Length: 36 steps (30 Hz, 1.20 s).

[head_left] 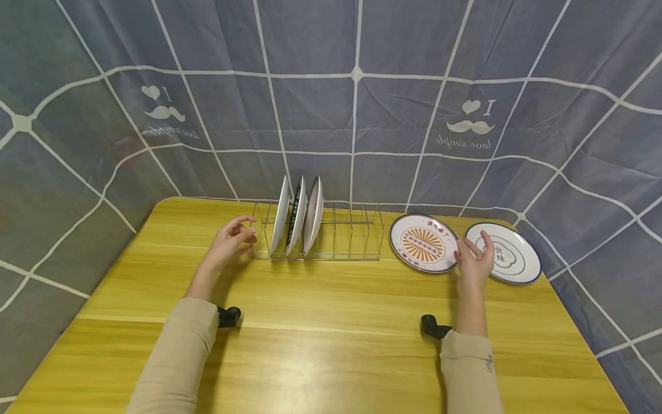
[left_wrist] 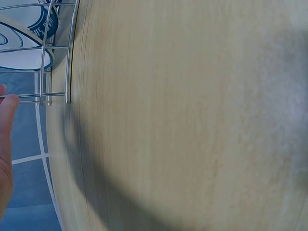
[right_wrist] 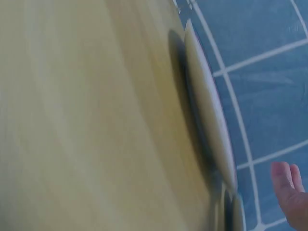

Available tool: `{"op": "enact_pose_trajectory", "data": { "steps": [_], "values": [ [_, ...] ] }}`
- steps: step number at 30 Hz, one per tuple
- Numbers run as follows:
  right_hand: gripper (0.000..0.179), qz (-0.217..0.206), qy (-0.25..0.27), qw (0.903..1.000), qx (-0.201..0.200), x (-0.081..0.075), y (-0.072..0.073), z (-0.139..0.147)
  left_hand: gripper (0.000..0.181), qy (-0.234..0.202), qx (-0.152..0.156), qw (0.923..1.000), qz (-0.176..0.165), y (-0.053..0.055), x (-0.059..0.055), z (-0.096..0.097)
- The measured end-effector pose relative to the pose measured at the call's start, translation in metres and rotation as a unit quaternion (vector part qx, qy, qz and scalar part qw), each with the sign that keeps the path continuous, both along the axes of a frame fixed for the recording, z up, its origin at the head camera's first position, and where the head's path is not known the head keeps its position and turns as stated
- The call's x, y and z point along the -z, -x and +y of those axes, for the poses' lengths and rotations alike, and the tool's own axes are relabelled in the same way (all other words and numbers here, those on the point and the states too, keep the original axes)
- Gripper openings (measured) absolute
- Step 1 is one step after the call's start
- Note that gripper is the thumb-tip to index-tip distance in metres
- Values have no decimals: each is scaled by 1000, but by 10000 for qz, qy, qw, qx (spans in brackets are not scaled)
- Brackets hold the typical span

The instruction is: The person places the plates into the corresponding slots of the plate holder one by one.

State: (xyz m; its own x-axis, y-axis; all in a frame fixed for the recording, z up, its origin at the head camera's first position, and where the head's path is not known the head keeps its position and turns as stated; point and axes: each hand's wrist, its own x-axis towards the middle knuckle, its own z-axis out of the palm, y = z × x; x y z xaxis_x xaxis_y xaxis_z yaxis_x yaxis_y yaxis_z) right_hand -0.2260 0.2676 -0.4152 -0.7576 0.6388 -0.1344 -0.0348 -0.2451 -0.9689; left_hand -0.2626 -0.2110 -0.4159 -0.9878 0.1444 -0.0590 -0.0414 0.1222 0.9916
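Note:
A wire dish rack (head_left: 341,257) stands at the back of the table, with three plates upright in its left half: a white plate (head_left: 280,221), a plate with a dark lettered rim (head_left: 296,221) and a brown-rimmed plate (head_left: 314,221). My left hand (head_left: 231,238) is at the rack's left end, thumb and finger pinching its end wire in the left wrist view. On the right lie a plate with an orange sunburst (head_left: 421,244) and a blue-rimmed white plate (head_left: 517,256). Between and above these two hovers my right hand (head_left: 473,264), fingers loosely bent, holding nothing.
The wooden table (head_left: 320,345) reaches back to a grey-blue curtain (head_left: 320,115) with white lines, hanging behind and at both sides. Black camera mounts (head_left: 228,317) stick out from the wrists. More slots of the rack stand to the right of the upright plates.

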Motion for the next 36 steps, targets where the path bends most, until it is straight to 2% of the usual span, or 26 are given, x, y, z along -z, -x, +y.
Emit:
{"op": "enact_pose_trajectory", "data": {
  "steps": [7, 11, 21, 28, 36],
  "values": [
    [63, -642, 336, 9974, 43, 16, -2, 22, 16, -12, 13, 10000, 39, 0, 1, 0],
    [64, -1099, 100, 9939, -80, 14, -7, 22, 15, -18, -9, 10000, 23, 0, 2, 0],
    [73, -1833, 35, 9782, -978, 16, -7, 19, 20, 21, -35, 10000, 39, -1, 1, 1],
    [76, -1802, 54, 9752, -1285, 20, -4, 14, 19, 13, -1, 10000, 94, -1, 1, 1],
    [80, -1835, -150, 9774, -1041, 25, 1, 9, 17, 9, 7, 10000, 81, -2, 1, 1]
  ]
}}
